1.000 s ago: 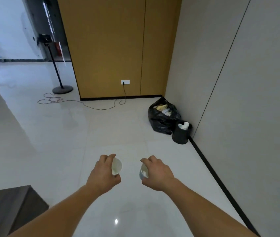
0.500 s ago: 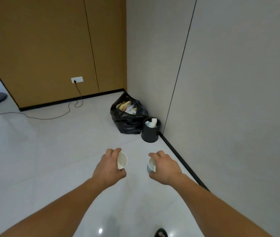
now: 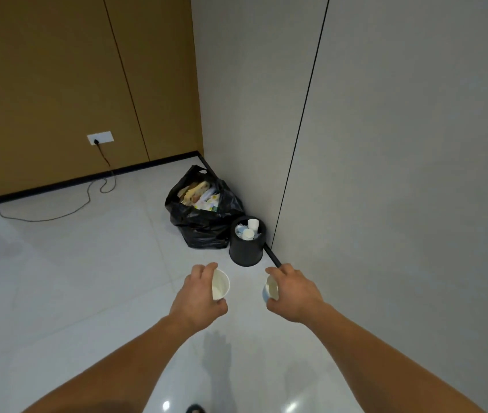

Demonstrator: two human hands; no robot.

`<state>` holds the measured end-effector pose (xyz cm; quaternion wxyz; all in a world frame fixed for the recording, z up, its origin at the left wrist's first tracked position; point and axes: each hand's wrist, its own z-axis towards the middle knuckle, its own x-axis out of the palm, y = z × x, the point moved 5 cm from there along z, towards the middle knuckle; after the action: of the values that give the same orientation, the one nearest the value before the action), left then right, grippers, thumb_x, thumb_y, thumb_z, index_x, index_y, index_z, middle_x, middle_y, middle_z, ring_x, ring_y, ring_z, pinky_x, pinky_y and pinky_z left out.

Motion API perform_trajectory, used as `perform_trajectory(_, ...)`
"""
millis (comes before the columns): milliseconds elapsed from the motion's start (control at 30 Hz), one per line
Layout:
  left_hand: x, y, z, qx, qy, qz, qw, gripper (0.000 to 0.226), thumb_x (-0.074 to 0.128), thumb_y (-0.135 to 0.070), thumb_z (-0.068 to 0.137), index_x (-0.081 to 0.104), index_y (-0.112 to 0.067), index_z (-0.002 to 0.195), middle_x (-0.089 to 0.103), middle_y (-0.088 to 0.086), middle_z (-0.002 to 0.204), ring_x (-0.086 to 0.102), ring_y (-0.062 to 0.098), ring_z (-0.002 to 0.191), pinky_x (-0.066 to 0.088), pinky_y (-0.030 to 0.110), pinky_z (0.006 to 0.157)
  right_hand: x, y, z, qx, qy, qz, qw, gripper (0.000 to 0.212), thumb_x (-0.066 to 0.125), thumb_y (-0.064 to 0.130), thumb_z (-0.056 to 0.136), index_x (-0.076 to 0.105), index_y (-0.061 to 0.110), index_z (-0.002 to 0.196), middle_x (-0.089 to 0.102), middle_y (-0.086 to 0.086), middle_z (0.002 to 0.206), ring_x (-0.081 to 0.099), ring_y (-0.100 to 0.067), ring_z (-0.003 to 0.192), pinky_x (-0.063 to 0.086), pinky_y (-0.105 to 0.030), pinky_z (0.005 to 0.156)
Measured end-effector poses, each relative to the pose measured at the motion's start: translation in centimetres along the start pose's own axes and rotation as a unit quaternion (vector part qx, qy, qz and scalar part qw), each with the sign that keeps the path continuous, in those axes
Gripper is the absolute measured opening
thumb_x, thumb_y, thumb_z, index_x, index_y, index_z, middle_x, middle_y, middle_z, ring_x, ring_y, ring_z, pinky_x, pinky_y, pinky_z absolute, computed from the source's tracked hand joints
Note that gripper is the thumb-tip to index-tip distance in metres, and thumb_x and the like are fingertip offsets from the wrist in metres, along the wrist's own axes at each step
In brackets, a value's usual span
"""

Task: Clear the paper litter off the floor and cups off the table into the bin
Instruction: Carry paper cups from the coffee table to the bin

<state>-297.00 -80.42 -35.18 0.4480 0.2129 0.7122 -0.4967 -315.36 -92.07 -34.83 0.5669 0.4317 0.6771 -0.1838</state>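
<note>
The left hand (image 3: 198, 296) grips a white paper cup (image 3: 220, 284), fingers curled over its top side and thumb under it, so the cup lies tipped with its open mouth facing right. The right hand (image 3: 293, 293) grips a second cup (image 3: 270, 289), pale blue on the outside, in the same way, with its mouth turned left toward the other one. Both cups are held out in front of the person above the floor (image 3: 72, 278), apart from each other, with nothing visible inside them. Just beyond the hands, in the far right corner of the floor, a small round black bin (image 3: 247, 251) stands against the grey wall (image 3: 401, 144) at the black skirting strip. It already holds several white cups (image 3: 248, 234) and some crumpled paper. A full black rubbish bag (image 3: 204, 225) sits touching the bin's left side, its open top showing paper and packaging. Along the far edge of the floor a brown panelled wall (image 3: 58, 84) carries a white socket (image 3: 100, 138), and a dark cable (image 3: 58, 216) runs from it across the tiles toward the left edge.
</note>
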Motion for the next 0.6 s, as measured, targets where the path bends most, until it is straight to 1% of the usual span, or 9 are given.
perform_trajectory(200, 0.6, 0.1, 12.7, 0.010, 0.025, -0.009, 1.000, 0.083, 0.071, -0.037, 0.072, 0.029, -0.025, 0.142, 0.034, -0.002, 0.135, 0.043, 0.022, 0.118, 0.045, 0.033, 0.092, -2.8, -1.7, 11.4, 0.008, 0.006, 0.001, 1.000, 0.074, 0.061, 0.041, 0.082, 0.029, 0.032, 0.148, 0.035, 0.000, 0.143, 0.041, -0.025, 0.127, 0.044, -0.037, 0.094)
perform_trajectory(367, -0.3, -0.5, 22.8, 0.038, 0.035, -0.005, 0.999, 0.084, 0.073, -0.035, 0.071, 0.030, -0.023, 0.142, 0.035, 0.000, 0.135, 0.043, 0.022, 0.118, 0.044, 0.032, 0.093, -6.2, -3.2, 20.0, 0.023, -0.007, -0.002, 1.000, 0.071, 0.060, 0.040, 0.082, 0.031, 0.031, 0.147, 0.038, 0.000, 0.140, 0.044, -0.026, 0.122, 0.046, -0.037, 0.092)
perform_trajectory(600, 0.7, -1.5, 34.3, 0.023, 0.056, -0.039, 0.997, 0.087, 0.073, -0.030, 0.073, 0.027, -0.020, 0.146, 0.034, 0.003, 0.135, 0.044, 0.024, 0.120, 0.043, 0.034, 0.098, -9.0, -6.6, 31.6, 0.011, 0.016, 0.003, 1.000, 0.070, 0.060, 0.040, 0.082, 0.032, 0.030, 0.145, 0.039, -0.001, 0.137, 0.045, -0.026, 0.120, 0.046, -0.036, 0.091)
